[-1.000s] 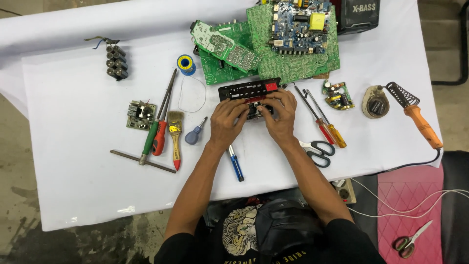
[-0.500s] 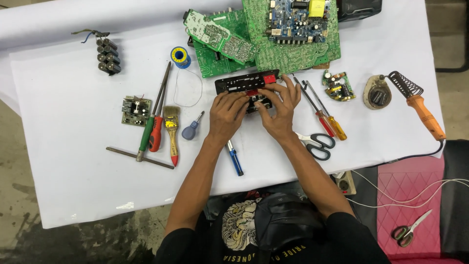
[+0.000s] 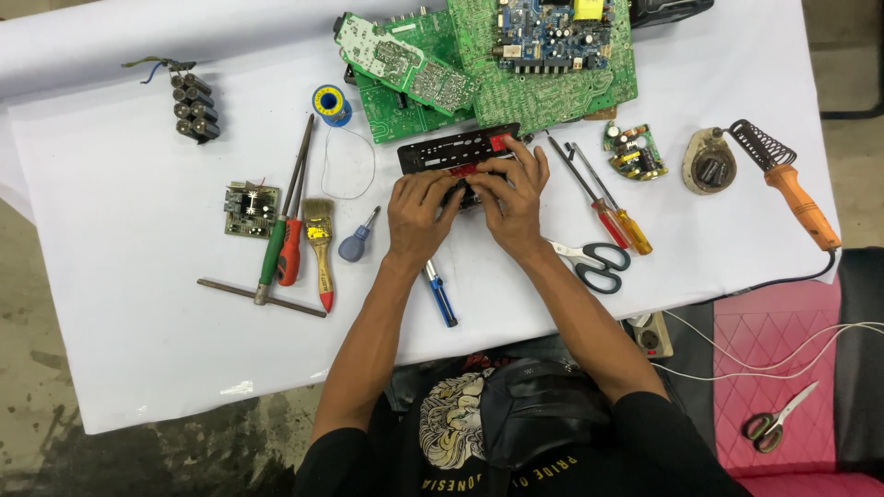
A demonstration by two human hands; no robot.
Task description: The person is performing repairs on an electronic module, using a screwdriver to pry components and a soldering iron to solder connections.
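Both hands closer together over black faceplate [image 3: 458, 153] than second ago. Left hand [image 3: 419, 213] fingertips now meet right hand [image 3: 509, 198] at small dark part between them. Faceplate sits slightly nearer green circuit boards [image 3: 552, 87].

My head camera looks almost straight down from above at the white-covered table [image 3: 138, 304], both forearms in view.

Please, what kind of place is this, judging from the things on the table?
Probably an electronics repair bench. Green circuit boards lie at the far edge of the white-covered table, a soldering iron rests at the right, and screwdrivers lie near both hands, which work on a black panel.
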